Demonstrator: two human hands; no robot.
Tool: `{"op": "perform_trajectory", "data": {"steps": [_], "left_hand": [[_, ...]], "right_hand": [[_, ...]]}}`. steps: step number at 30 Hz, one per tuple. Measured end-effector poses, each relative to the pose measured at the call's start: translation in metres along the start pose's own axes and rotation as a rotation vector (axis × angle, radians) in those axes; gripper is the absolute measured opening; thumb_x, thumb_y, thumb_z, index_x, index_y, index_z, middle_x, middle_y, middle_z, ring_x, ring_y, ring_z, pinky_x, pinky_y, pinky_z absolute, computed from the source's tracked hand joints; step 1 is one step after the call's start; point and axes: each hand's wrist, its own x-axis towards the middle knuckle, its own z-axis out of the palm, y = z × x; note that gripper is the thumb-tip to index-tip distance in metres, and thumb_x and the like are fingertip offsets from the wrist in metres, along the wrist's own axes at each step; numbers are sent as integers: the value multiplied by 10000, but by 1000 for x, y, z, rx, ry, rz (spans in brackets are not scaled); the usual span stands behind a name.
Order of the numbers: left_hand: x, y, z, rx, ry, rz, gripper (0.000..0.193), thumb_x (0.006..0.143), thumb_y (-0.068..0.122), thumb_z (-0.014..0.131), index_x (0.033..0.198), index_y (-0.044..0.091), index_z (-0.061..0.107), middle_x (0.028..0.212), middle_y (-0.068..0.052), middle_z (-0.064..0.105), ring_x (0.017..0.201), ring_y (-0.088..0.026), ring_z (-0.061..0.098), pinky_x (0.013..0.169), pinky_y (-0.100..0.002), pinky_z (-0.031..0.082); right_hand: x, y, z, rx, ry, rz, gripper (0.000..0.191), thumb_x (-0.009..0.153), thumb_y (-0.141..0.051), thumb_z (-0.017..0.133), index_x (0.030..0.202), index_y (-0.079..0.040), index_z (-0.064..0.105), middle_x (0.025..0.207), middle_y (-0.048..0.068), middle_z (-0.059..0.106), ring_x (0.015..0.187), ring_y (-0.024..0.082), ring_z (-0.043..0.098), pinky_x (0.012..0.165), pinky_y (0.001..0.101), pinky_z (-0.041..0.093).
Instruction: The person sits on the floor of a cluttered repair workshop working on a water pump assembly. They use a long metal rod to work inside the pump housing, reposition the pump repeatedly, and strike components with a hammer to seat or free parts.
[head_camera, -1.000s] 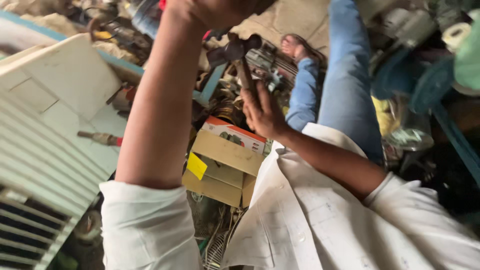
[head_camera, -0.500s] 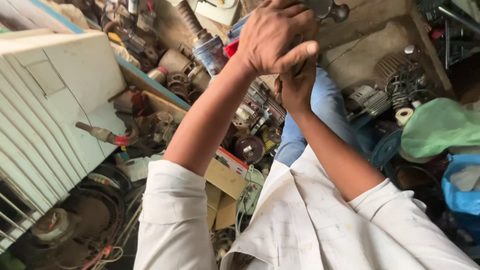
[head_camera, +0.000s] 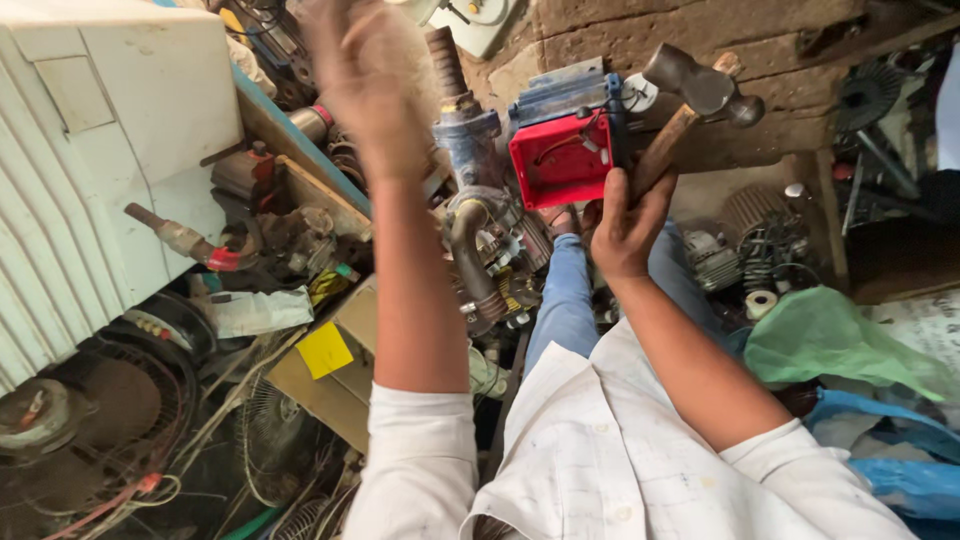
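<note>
Cluttered workshop floor spreading below, right hand (head_camera: 625, 225) at centre right wrapping fully around hammer (head_camera: 690, 105) handle, head up at upper right, left hand (head_camera: 365, 80) blurring at upper centre, grip unclear, beside red box (head_camera: 560, 160)

head view looks down, close in.

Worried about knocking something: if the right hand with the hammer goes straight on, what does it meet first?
Probably the red box, which sits just beyond the right hand beside the hammer; depth is unclear.
</note>
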Motion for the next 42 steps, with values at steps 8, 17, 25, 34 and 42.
{"op": "perform_trajectory", "data": {"steps": [8,17,25,34,42], "left_hand": [[-137,-67,-53,-692,92,-1171,520,975,464,637,1272,37,646,1163,-117,716,1017,-245,702,910,-409,570],[-131,-73,-57,-608,-22,-1118,398,981,367,681,1191,29,703,1029,-38,722,861,-124,672,798,-303,550],[-136,-58,-27,-572,62,-1086,277,1002,295,742,1060,29,691,929,2,683,774,-90,625,693,-281,514],[-126,-45,-18,-635,44,-1013,280,969,279,758,1066,23,698,912,-16,714,756,-96,637,696,-277,522],[-130,-44,-21,-674,55,-1058,368,922,349,771,1052,8,719,908,-47,736,742,-125,676,696,-296,556]], "right_hand": [[5,-16,-7,-92,-151,29,409,1097,-248,632,1335,-68,353,1023,70,576,616,117,524,536,266,451],[23,-144,9,-191,-450,356,555,1125,-324,398,1626,-139,244,804,82,538,559,129,524,501,272,473],[32,-125,17,-394,-321,574,702,1039,-255,431,1673,-266,128,777,86,566,496,177,514,447,320,473],[82,-194,38,-351,-36,408,203,1169,-246,518,1220,-52,488,890,84,601,633,174,582,583,370,528],[64,-175,46,-629,-405,598,196,1164,-247,516,1201,-54,508,873,78,605,628,162,586,574,358,528]]}}
